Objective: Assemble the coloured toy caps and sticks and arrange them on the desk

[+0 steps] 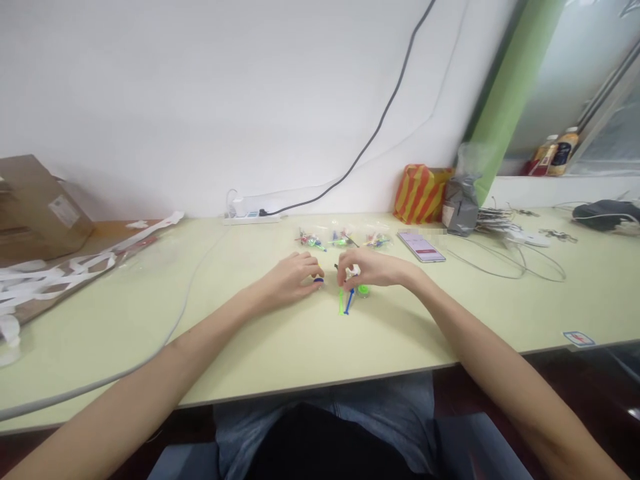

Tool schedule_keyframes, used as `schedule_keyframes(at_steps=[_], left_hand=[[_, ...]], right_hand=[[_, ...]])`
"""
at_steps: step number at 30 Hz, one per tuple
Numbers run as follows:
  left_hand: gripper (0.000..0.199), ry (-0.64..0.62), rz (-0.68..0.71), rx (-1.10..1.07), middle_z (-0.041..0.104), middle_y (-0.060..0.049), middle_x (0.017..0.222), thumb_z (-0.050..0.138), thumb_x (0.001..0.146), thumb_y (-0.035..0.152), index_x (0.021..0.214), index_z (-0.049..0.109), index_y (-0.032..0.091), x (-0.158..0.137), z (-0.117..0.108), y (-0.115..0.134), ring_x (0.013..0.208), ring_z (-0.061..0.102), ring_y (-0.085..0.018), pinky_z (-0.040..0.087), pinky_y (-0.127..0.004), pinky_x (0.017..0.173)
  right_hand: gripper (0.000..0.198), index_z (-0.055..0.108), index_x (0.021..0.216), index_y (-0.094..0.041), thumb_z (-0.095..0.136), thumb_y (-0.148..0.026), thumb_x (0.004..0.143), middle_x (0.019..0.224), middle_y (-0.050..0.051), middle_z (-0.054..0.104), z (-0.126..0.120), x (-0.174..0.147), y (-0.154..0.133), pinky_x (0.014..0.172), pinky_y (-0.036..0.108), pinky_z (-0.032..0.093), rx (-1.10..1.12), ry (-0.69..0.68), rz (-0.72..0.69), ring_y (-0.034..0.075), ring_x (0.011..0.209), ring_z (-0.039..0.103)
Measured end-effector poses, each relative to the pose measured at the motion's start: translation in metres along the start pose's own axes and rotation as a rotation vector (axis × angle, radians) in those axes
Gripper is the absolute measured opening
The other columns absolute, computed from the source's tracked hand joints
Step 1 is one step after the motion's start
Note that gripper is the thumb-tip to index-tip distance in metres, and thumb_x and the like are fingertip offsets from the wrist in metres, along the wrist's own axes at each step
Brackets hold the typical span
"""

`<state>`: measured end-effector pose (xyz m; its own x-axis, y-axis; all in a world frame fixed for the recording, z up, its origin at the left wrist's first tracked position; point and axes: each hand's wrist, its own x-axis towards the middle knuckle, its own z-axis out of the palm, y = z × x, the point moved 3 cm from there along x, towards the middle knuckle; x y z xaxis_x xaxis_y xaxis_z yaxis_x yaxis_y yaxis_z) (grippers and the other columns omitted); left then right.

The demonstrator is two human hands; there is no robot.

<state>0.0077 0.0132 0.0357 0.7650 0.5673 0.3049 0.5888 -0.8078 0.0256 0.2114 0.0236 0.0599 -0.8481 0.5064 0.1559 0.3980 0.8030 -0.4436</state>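
Pale-green tabletop (300, 353), bagged pieces (312, 241) and phone (421, 247) beyond hands (293, 279)

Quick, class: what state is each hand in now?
Left hand: curled at a blue piece; grip unclear.
Right hand: curled by a blue stick; grip unclear.

Blue piece (319, 281) partly hidden by left hand (294, 277), cardboard box (37, 213) cropped
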Motion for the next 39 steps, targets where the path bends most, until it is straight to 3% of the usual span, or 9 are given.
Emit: schedule_keyframes(at_steps=[3,8,11,14,17,20,26,32,39], left_hand=[[0.018,-0.023,-0.018,-0.012,0.065,-0.006,0.090,0.054,0.097,0.030,0.099,0.069,0.021,-0.001,0.002,-0.001,0.093,0.058,-0.022,0.042,-0.035,0.088],[0.017,-0.029,-0.047,-0.057,0.064,-0.004,0.082,0.055,0.096,0.032,0.097,0.069,0.022,-0.001,0.000,-0.002,0.091,0.058,-0.022,0.044,-0.035,0.087],[0.025,0.031,-0.052,-0.074,0.064,-0.005,0.080,0.049,0.099,0.035,0.102,0.069,0.021,-0.001,-0.004,-0.002,0.088,0.057,-0.022,0.044,-0.033,0.081],[0.044,0.075,-0.143,-0.149,0.057,-0.003,0.068,0.034,0.104,0.037,0.086,0.069,0.018,-0.001,-0.010,-0.001,0.069,0.053,-0.017,0.041,-0.029,0.069],[0.054,0.013,-0.269,-0.337,0.041,0.002,0.053,0.035,0.103,0.047,0.073,0.068,0.016,-0.001,-0.011,0.003,0.051,0.038,-0.011,0.033,-0.026,0.055],[0.051,-0.088,-0.327,-0.557,0.041,0.003,0.052,0.047,0.097,0.054,0.073,0.068,0.014,-0.002,-0.012,0.003,0.048,0.033,-0.009,0.027,-0.023,0.048],[0.053,-0.358,-0.476,-0.880,0.041,0.001,0.048,0.054,0.093,0.060,0.064,0.054,0.015,-0.015,-0.013,-0.022,0.044,0.029,-0.008,0.020,-0.023,0.043],[0.051,-0.382,-0.603,-1.045,0.031,0.005,0.048,0.057,0.092,0.056,0.062,0.043,0.018,-0.019,-0.012,-0.032,0.041,0.022,-0.006,0.014,-0.022,0.040],[0.044,-0.476,-0.708,-1.022,0.031,0.004,0.046,0.062,0.087,0.050,0.062,0.043,0.019,-0.021,-0.006,-0.035,0.039,0.019,-0.006,0.009,-0.023,0.038]], right_hand=[[0.011,0.079,0.090,-0.019,0.076,-0.015,0.080,0.085,0.002,0.067,0.001,-0.006,0.008,0.071,0.026,0.046,-0.010,-0.140,0.012,0.016,0.077,0.059],[0.015,0.079,0.086,-0.018,0.074,-0.006,0.077,0.080,0.001,0.061,0.010,-0.001,0.009,0.065,0.025,0.043,-0.046,-0.155,0.028,0.014,0.071,0.056],[0.009,0.077,0.085,-0.018,0.074,-0.011,0.081,0.085,0.002,0.063,0.008,0.002,-0.001,0.075,0.026,0.044,-0.033,-0.013,-0.034,0.016,0.080,0.059],[0.004,0.074,0.085,-0.017,0.073,-0.013,0.085,0.088,0.003,0.066,0.006,0.006,-0.007,0.080,0.027,0.044,0.004,0.237,-0.035,0.017,0.086,0.060],[0.009,0.072,0.082,-0.016,0.070,-0.009,0.086,0.083,0.002,0.065,0.015,0.012,-0.007,0.074,0.026,0.042,-0.008,0.415,0.010,0.015,0.078,0.059],[0.007,0.073,0.083,-0.017,0.071,-0.011,0.087,0.086,0.003,0.066,0.027,0.019,-0.005,0.072,0.025,0.040,-0.044,0.474,0.025,0.015,0.079,0.059],[0.008,0.073,0.086,-0.016,0.068,-0.021,0.089,0.070,0.001,0.065,0.032,0.025,0.007,0.066,0.025,0.039,0.130,0.449,0.130,0.014,0.067,0.056],[0.016,0.063,0.101,-0.017,0.054,-0.025,0.090,0.060,-0.004,0.055,0.033,0.026,0.018,0.055,0.024,0.034,0.439,0.445,0.192,0.012,0.054,0.047],[0.017,0.046,0.097,-0.022,0.057,-0.023,0.084,0.056,-0.009,0.051,0.047,0.027,0.019,0.048,0.020,0.028,0.591,0.323,0.317,0.011,0.049,0.041]])
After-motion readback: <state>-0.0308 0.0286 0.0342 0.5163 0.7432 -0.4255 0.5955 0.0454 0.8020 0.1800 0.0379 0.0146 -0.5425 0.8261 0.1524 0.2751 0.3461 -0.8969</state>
